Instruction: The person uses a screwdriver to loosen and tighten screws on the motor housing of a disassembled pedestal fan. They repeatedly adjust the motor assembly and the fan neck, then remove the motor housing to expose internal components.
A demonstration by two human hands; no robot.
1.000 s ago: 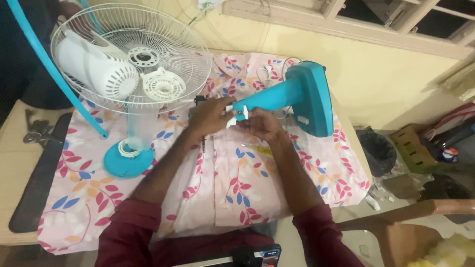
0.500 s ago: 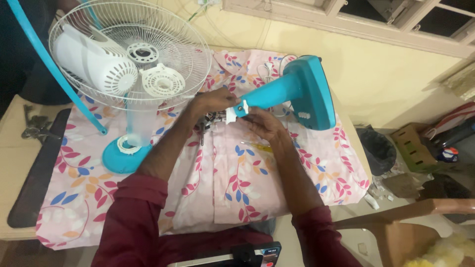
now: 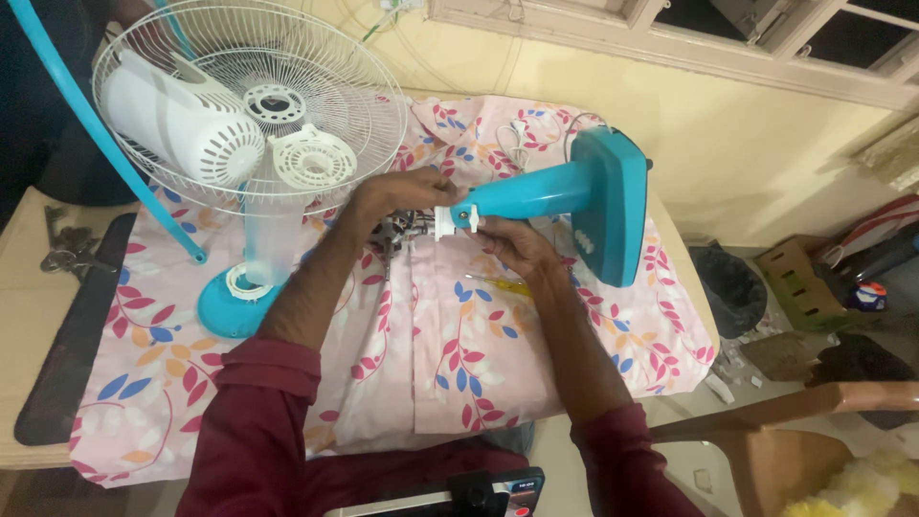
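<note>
Both hands (image 3: 459,215) on teal fan stand (image 3: 565,196)

Both hands meet at the narrow end of the teal fan stand (image 3: 565,196), which lies across the middle of the bench (image 3: 29,278). To their left, the white wire guard (image 3: 316,86), the white motor housing (image 3: 182,120) and the round teal base (image 3: 230,302) crowd the way. The flowered cloth (image 3: 479,364) nearer the person lies open, except for a yellow screwdriver (image 3: 503,284) just beside the right hand (image 3: 517,244).
</note>
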